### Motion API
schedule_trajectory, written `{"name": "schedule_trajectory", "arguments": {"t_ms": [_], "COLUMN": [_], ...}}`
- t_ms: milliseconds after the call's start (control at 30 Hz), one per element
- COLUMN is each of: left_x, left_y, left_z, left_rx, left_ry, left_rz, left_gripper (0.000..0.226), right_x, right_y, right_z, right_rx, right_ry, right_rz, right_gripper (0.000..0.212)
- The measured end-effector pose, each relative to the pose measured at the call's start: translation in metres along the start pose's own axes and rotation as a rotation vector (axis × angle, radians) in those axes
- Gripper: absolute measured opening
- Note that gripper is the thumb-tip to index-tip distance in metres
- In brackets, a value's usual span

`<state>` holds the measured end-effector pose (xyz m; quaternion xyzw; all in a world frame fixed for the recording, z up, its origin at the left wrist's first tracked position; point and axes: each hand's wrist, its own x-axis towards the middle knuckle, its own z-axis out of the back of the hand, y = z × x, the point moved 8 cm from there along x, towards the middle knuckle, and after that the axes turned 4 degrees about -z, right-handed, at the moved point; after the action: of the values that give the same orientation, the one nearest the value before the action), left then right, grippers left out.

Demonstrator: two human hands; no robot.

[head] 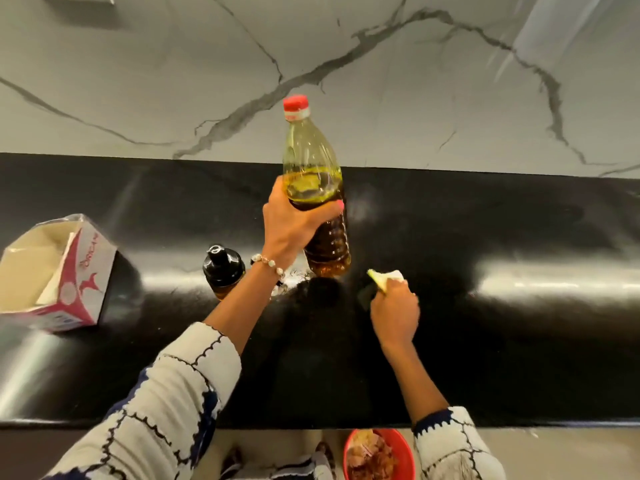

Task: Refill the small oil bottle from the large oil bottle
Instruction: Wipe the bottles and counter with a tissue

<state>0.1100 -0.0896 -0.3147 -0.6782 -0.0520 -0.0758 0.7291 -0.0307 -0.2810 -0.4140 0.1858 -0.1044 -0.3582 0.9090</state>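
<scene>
My left hand [294,226] grips the large oil bottle [313,161] around its middle and holds it above the black counter [485,237]. The bottle has a red cap [295,103] on it and is about half full of yellow oil. The small oil bottle [222,271], with a black top and a little amber oil at its base, stands on the counter just left of my left wrist. My right hand [394,310] grips a pale, crumpled cloth or tissue [386,279] low over the counter, right of the large bottle's base.
An opened white and pink carton [55,271] lies at the left of the counter. A marble-patterned wall [346,64] rises behind. A red bin [379,455] with scraps sits on the floor below the counter's front edge. A wet smear shines near the large bottle's base.
</scene>
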Motion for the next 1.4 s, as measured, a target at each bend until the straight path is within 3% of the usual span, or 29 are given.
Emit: {"name": "schedule_trajectory", "arguments": {"t_ms": [100,233,333,400,500,567,633,733,800,867,933,1000,1100,1200,1267,1400], "left_x": [0.020,0.038,0.044,0.047,0.051,0.052,0.050,0.045,0.044,0.044,0.043,0.044,0.046,0.044,0.043,0.042], "left_y": [-0.016,-0.023,-0.022,-0.019,-0.018,-0.018,-0.016,-0.009,-0.007,-0.006,-0.004,-0.003,-0.003,-0.004,-0.005,-0.006], "left_z": [0.024,0.055,0.075,0.084,0.087,0.086,0.084,0.083,0.082,0.080,0.080,0.083,0.086,0.087,0.090,0.086], "left_rx": [-0.004,-0.007,-0.010,-0.018,-0.029,-0.027,-0.019,-0.007,0.000,0.006,0.006,0.009,-0.001,0.004,0.006,0.002], "left_ry": [-0.069,-0.128,-0.156,-0.160,-0.127,-0.113,-0.096,-0.084,-0.074,-0.056,-0.046,-0.043,-0.039,-0.038,-0.041,-0.026], "left_rz": [-0.027,-0.030,-0.025,-0.022,-0.028,-0.028,-0.022,-0.004,0.001,0.006,0.007,0.008,0.012,0.013,0.018,0.028], "left_gripper": [0.071,0.074,0.075,0.074,0.072,0.072,0.072,0.073,0.073,0.073,0.073,0.074,0.075,0.074,0.073,0.080], "right_x": [-0.009,-0.024,-0.045,-0.037,0.007,0.034,0.039,0.007,-0.032,-0.063,-0.062,-0.034,0.020,0.019,-0.010,-0.082], "right_y": [0.036,0.090,0.092,0.062,0.015,0.012,0.037,0.095,0.125,0.127,0.100,0.061,0.016,0.035,0.072,0.115], "right_z": [-0.041,-0.067,-0.082,-0.080,-0.061,-0.056,-0.060,-0.091,-0.106,-0.103,-0.091,-0.081,-0.063,-0.062,-0.075,-0.099], "right_rx": [-0.058,0.076,0.136,0.144,0.174,0.091,-0.024,-0.001,0.011,0.003,0.050,0.099,0.079,0.037,0.091,0.023], "right_ry": [0.180,0.418,0.593,0.539,0.319,0.235,0.168,0.247,0.368,0.463,0.512,0.469,0.290,0.161,0.207,0.468], "right_rz": [0.181,0.451,0.644,0.625,0.390,0.222,0.182,0.348,0.585,0.818,0.859,0.703,0.322,0.174,0.257,0.743], "right_gripper": [0.048,0.051,0.055,0.060,0.059,0.052,0.049,0.058,0.061,0.058,0.058,0.060,0.056,0.053,0.059,0.061]}}
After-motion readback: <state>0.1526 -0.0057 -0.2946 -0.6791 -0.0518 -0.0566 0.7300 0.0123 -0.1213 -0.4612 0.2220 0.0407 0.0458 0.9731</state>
